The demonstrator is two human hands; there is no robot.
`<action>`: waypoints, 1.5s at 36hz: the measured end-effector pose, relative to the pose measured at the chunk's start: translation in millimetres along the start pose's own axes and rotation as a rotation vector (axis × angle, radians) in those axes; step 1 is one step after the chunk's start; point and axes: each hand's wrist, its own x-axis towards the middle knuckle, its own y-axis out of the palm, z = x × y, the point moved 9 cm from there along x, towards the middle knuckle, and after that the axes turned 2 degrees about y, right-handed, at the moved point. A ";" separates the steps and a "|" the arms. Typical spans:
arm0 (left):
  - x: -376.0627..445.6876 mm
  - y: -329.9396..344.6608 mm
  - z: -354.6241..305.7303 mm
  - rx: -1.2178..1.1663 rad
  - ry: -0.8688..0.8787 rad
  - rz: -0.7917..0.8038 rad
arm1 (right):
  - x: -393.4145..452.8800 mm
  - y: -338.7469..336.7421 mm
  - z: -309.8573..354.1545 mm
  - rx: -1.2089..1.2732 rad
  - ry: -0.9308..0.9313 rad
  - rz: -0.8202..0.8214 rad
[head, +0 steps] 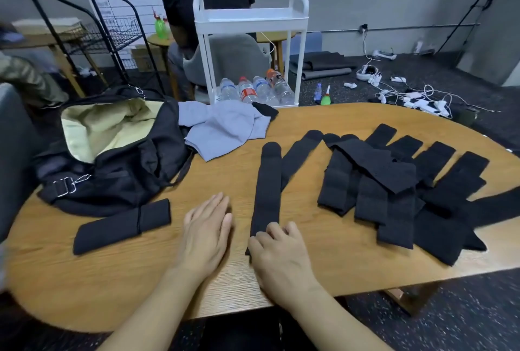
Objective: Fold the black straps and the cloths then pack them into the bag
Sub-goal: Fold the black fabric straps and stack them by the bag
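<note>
On the worktop [323,271] we see the open bag [118,153] far left, a folded strap [123,224] before it and grey cloths [225,128] behind. Our left hand [208,235] lies flat, fingers spread, holding nothing. Our right hand [278,257] curls its fingers onto the near end of a long strap [267,184], with the strap pile [408,190] at right

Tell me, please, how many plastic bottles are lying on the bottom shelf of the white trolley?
4 clear plastic bottles, side by side: leftmost, red-labelled one, third, and orange-capped rightmost. More may be hidden behind them.
</note>
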 end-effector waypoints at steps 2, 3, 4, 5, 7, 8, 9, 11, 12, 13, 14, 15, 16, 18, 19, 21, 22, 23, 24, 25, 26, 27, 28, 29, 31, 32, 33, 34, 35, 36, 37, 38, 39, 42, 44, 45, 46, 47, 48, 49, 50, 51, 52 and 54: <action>-1.9 0.0 -1.2 -0.010 0.008 0.005 | -6.0 0.1 -0.9 0.042 -0.017 0.045; -2.5 0.4 -1.8 -0.017 0.016 0.007 | -7.5 -2.8 -3.8 0.089 -0.003 0.062; -3.0 1.4 -2.2 -0.028 0.024 0.014 | -7.5 -6.8 -8.1 0.147 0.018 0.075; -3.7 2.7 -2.8 -0.043 0.030 0.022 | -6.0 -11.6 -13.6 0.191 0.040 0.079; -5.1 4.5 -6.3 -0.083 0.052 0.026 | 1.1 -21.4 -32.3 0.220 0.119 0.034; -5.7 5.3 -9.2 -0.103 0.067 0.027 | 5.4 -25.0 -46.2 0.221 0.188 0.001; -6.6 6.4 -13.1 -0.122 0.086 0.031 | 9.6 -24.8 -61.6 0.219 0.270 -0.014; -8.4 8.4 -23.1 -0.160 0.141 0.038 | 17.1 -15.8 -88.2 0.181 0.395 0.025; -9.2 9.4 -28.5 -0.176 0.171 0.043 | 21.0 -8.1 -96.2 0.152 0.412 0.073; -10.2 10.5 -34.1 -0.184 0.201 0.051 | 24.9 0.3 -101.1 0.123 0.408 0.125; -10.8 11.8 -39.4 -0.184 0.232 0.058 | 29.4 8.5 -104.5 0.100 0.395 0.173; -11.7 13.0 -44.3 -0.181 0.260 0.065 | 34.1 15.4 -106.6 0.092 0.380 0.214; -12.4 13.9 -48.4 -0.180 0.281 0.073 | 39.2 22.0 -107.3 0.100 0.366 0.248; -13.9 15.3 -53.2 -0.177 0.310 0.084 | 48.5 32.0 -104.6 0.150 0.353 0.296; -14.6 15.9 -54.2 -0.169 0.321 0.088 | 51.9 36.6 -102.7 0.182 0.354 0.320; -16.1 16.1 -54.4 -0.150 0.336 0.091 | 55.3 46.1 -99.4 0.201 0.343 0.374; -16.4 15.6 -54.5 -0.143 0.341 0.092 | 55.8 48.4 -99.2 0.191 0.334 0.381; -16.5 14.9 -54.7 -0.137 0.345 0.092 | 56.0 47.8 -100.8 0.181 0.332 0.368; -16.0 14.5 -54.9 -0.130 0.347 0.092 | 56.0 45.7 -103.6 0.168 0.337 0.344; -16.0 14.2 -55.2 -0.121 0.347 0.091 | 55.0 42.4 -106.6 0.153 0.344 0.321; -15.9 14.3 -55.3 -0.113 0.347 0.091 | 53.5 38.8 -109.7 0.139 0.352 0.297; -16.3 14.5 -55.3 -0.107 0.347 0.089 | 50.7 34.9 -112.9 0.131 0.363 0.273; -16.8 14.4 -55.2 -0.104 0.346 0.086 | 46.9 31.6 -116.7 0.129 0.378 0.254; -17.1 14.3 -54.9 -0.102 0.343 0.084 | 43.0 28.7 -120.1 0.125 0.386 0.243; -17.5 14.5 -54.5 -0.102 0.339 0.084 | 36.0 24.3 -124.7 0.117 0.380 0.240; -17.7 14.3 -54.5 -0.102 0.340 0.082 | 33.2 22.1 -126.3 0.116 0.377 0.239; -17.8 13.7 -54.7 -0.103 0.340 0.078 | 31.1 18.4 -126.2 0.117 0.366 0.224; -18.0 13.6 -54.7 -0.105 0.339 0.073 | 30.6 12.4 -122.9 0.117 0.337 0.193; -18.4 13.3 -54.5 -0.108 0.337 0.068 | 31.3 5.1 -117.0 0.122 0.295 0.152; -18.7 13.0 -54.0 -0.111 0.334 0.061 | 32.5 -0.9 -109.3 0.138 0.243 0.122; -19.1 12.7 -53.3 -0.115 0.328 0.054 | 33.4 -5.3 -99.1 0.157 0.182 0.107; -19.5 12.3 -52.6 -0.118 0.323 0.050 | 34.0 -7.4 -86.9 0.168 0.107 0.112; -19.9 11.8 -52.1 -0.117 0.320 0.049 | 34.1 -6.6 -74.4 0.166 0.032 0.137; -21.6 11.6 -51.5 -0.082 0.337 0.067 | 30.1 14.4 -52.2 0.128 -0.101 0.285; -23.3 10.9 -50.8 -0.055 0.350 0.080 | 31.5 29.1 -52.5 0.094 -0.092 0.353; -24.1 10.2 -50.2 -0.050 0.353 0.083 | 34.5 33.2 -54.4 0.086 -0.071 0.374; -24.7 9.3 -49.7 -0.049 0.355 0.084 | 37.9 37.2 -55.6 0.079 -0.058 0.410; -25.2 8.4 -49.3 -0.048 0.355 0.084 | 42.6 39.1 -56.3 0.074 -0.054 0.433; -25.4 7.6 -49.1 -0.048 0.357 0.084 | 47.1 42.0 -59.0 0.070 -0.043 0.457; -25.7 6.9 -49.3 -0.048 0.358 0.082 | 51.3 45.1 -62.4 0.070 -0.025 0.491; -25.7 6.5 -49.3 -0.051 0.359 0.082 | 55.2 46.8 -64.5 0.063 -0.013 0.516; -25.8 6.0 -49.5 -0.055 0.360 0.082 | 58.8 48.0 -66.1 0.053 -0.007 0.534; -25.7 5.8 -49.5 -0.059 0.359 0.084 | 62.9 48.9 -67.8 0.044 -0.003 0.538; -25.7 5.8 -49.4 -0.064 0.358 0.087 | 69.2 54.4 -73.3 0.036 0.017 0.555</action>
